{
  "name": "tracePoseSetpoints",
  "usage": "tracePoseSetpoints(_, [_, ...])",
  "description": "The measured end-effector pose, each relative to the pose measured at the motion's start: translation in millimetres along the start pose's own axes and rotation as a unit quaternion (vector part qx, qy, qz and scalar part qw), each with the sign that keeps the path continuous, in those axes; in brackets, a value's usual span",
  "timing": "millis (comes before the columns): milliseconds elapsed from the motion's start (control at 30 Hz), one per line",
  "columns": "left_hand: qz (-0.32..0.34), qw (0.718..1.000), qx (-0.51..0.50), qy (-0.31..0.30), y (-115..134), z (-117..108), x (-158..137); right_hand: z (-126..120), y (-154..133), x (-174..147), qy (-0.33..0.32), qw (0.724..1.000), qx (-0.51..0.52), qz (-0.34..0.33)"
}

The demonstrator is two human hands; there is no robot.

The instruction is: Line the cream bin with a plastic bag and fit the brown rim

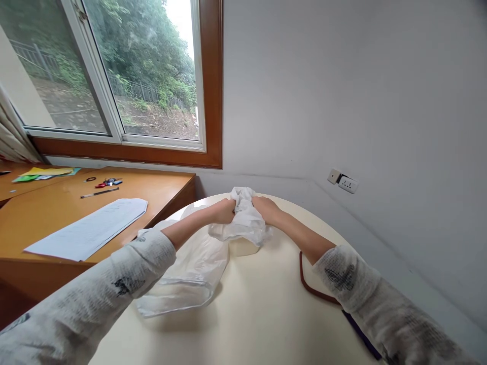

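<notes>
Both my arms reach forward over a cream round-edged table [266,314]. Between my hands is a crumpled white plastic bag [243,218], its top bunched together. My left hand [225,211] is closed on the left side of the bunched plastic. On the right side, my right hand [266,209] grips it too, with the fingers partly hidden. Under the bag's lower edge shows a cream rounded thing [244,247], whose kind I cannot make out. A second stretch of thin, see-through plastic [190,279] lies spread at the left; whether it joins the held bag is unclear.
A brown-rimmed flat thing [310,286] and a dark purple strip [361,334] lie partly under my right sleeve. The wooden desk [167,185] at left holds papers [95,228], a pen [99,192], scissors [108,183] and coloured sheets [45,172]. Walls stand behind and right.
</notes>
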State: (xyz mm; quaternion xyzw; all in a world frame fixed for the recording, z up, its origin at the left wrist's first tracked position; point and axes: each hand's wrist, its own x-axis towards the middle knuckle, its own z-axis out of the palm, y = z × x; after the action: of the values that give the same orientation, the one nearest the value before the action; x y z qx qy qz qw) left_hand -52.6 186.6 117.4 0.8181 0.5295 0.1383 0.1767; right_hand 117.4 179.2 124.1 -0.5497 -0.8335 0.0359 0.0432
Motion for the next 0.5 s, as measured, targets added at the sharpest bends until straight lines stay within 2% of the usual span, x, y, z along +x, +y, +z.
tracePoseSetpoints(133, [-0.028,0.998,-0.046,0.023,0,-2,1,-4,0,-8,0.044,0.999,0.002,-0.006])
tracePoseSetpoints(233, [-0.054,0.992,-0.101,0.054,-2,-14,2,-13,4,-10,0.073,0.997,0.005,0.005])
tracePoseSetpoints(367, [-0.079,0.974,-0.204,0.064,-8,-32,3,-20,10,-10,0.048,0.999,0.010,-0.002])
tracePoseSetpoints(500, [-0.123,0.943,-0.306,0.046,-16,-31,3,-21,4,-9,0.025,0.999,0.008,-0.028])
